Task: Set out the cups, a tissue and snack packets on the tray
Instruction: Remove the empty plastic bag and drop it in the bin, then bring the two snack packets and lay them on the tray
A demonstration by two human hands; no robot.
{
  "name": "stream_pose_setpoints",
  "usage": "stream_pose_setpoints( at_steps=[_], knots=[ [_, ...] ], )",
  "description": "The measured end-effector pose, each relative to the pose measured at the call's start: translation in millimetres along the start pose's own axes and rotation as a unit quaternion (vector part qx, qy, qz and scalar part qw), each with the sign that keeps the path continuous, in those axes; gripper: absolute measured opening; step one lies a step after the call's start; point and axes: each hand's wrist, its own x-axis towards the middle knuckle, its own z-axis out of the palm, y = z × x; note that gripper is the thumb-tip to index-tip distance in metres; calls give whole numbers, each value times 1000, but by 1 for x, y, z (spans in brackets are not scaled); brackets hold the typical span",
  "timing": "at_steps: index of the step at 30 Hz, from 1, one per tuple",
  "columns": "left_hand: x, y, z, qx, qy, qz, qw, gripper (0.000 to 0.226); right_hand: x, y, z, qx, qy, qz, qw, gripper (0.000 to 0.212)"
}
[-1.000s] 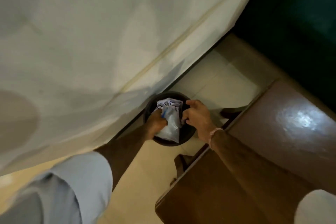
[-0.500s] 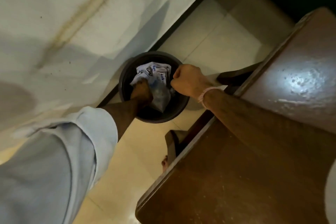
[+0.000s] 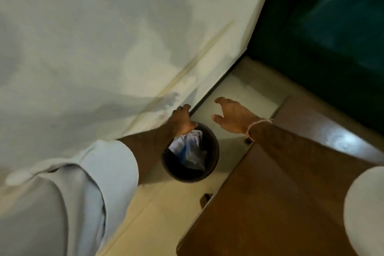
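Note:
A small round black bin point(image 3: 212, 164) stands on the tiled floor beside the wall, with crumpled white and clear plastic wrappers point(image 3: 190, 147) lying inside it. My left hand point(image 3: 181, 120) hovers over the bin's far rim, fingers loosely apart and holding nothing. My right hand point(image 3: 234, 117) is raised to the right of the bin, palm down, fingers spread and empty. No tray, cups, tissue or snack packets are in view.
A white wall point(image 3: 104, 37) fills the left and top. A brown wooden table point(image 3: 280, 203) occupies the lower right, its edge close to the bin. Cream floor tiles point(image 3: 158, 210) run between them. A dark green surface point(image 3: 332, 37) lies at the upper right.
Both hands have let go of the wrappers and lifted out of the bin, fingers now spread. The wrappers stay inside the bin.

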Motion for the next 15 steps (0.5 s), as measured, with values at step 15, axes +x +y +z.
stream_pose_setpoints(
  at_steps=[15],
  knots=[
    [-169,294,-245,43,195,166,966,78,-195,-39,-305,13,233,-8,972,68]
  ],
)
